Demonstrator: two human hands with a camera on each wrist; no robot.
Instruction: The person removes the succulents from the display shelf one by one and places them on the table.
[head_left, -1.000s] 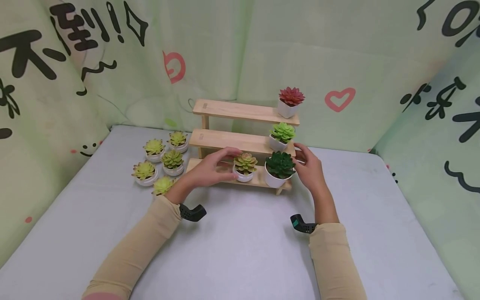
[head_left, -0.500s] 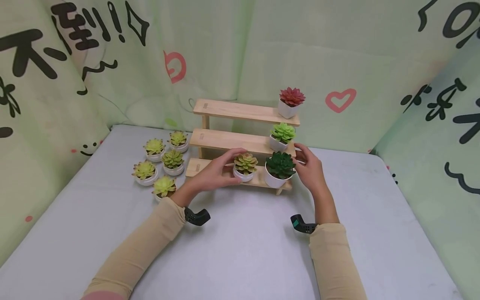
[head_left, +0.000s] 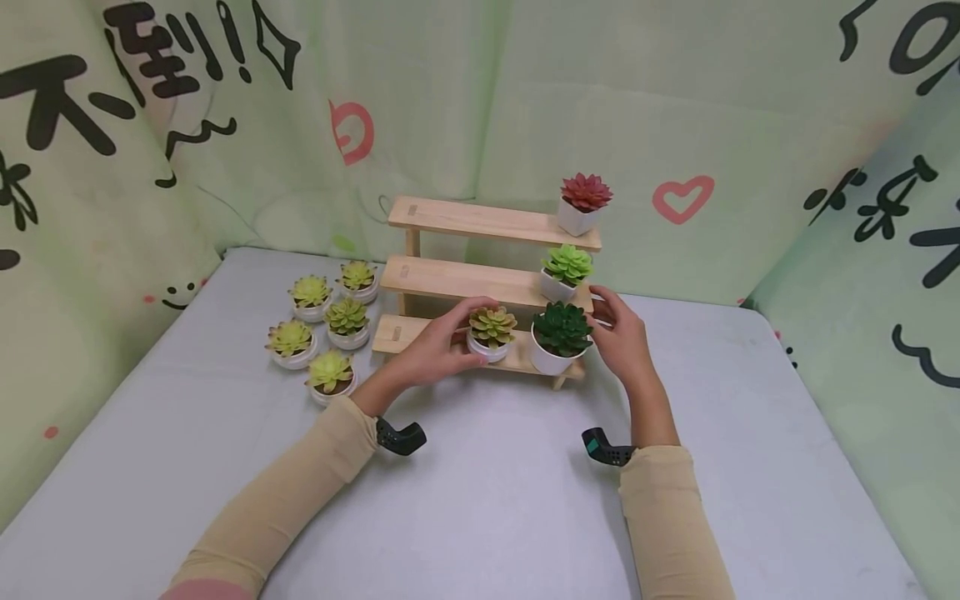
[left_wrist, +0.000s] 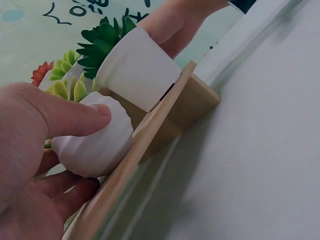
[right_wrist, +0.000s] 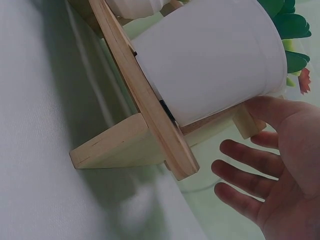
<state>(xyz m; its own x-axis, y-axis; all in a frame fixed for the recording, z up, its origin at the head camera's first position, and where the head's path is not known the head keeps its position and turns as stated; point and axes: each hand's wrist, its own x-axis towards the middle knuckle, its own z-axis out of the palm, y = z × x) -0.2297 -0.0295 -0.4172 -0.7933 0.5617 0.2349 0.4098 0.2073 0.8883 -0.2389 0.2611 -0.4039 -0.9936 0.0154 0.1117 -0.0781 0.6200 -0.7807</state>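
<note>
My left hand (head_left: 442, 346) holds a small potted succulent (head_left: 491, 333) with yellow-green, reddish-tipped leaves, on the lowest step of a wooden three-step stand (head_left: 465, 283). In the left wrist view its thumb lies across the ribbed white pot (left_wrist: 95, 142), with fingers round the other side. My right hand (head_left: 618, 337) is at the stand's right end, beside a dark green succulent (head_left: 561, 329) in a larger white pot (right_wrist: 215, 60). Its thumb is against or very near that pot's rim, and the other fingers extend loosely past the step's end.
A light green succulent (head_left: 566, 267) stands on the middle step's right end, and a red one (head_left: 585, 196) on the top step. Several yellow-green potted succulents (head_left: 347, 321) are grouped on the white table (head_left: 480, 500) left of the stand. A printed curtain (head_left: 562, 92) hangs behind.
My left wrist and forearm have shifted slightly right, uncovering the nearest succulent of the left group. The left fingers have closed in on the small pot. My right hand has stayed in place.
</note>
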